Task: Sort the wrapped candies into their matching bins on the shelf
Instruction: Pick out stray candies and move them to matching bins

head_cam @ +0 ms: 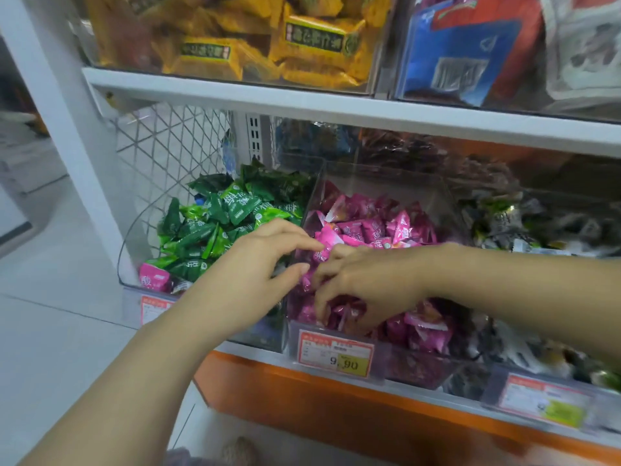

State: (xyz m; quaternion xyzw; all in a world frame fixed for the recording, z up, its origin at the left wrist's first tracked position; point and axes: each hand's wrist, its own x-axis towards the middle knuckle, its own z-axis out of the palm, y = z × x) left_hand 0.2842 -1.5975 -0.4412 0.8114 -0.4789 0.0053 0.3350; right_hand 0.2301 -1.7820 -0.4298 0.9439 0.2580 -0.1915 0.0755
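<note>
**Two hands at the pink bin, one pink stray left in the green bin**

Both hands are seen over the pink bin point(386, 178) on the shelf point(302, 376). The left hand point(255, 274) is reached across from the green bin point(144, 237); its fingers point(302, 242) are held apart and fairly straight, with the index tip touching a pink candy point(323, 252) at the top of the pile. No closed pinch is seen. The right hand point(366, 284) is set just beside it, fingers point(322, 297) curled down into the pink candies point(369, 227). Whether anything is clamped there cannot be told, as the tips are hidden in the wrappers.

The step is judged to be a drop-off or tidy into the pink bin. One stray pink candy point(154, 277) is left lying at the front corner of the green bin, beside the green candies point(215, 223), so the sort is judged unfinished.

Risks:
- The stray could be missed, being low and half hidden behind the bin's front lip.
- Slick wrappers could be slipped from a loose pinch and dropped over the low front edge by the price tag point(336, 355).
- Green candies could be dragged across the divider by the left wrist.
- With the hands crowded together, a bump could be caused.
</note>
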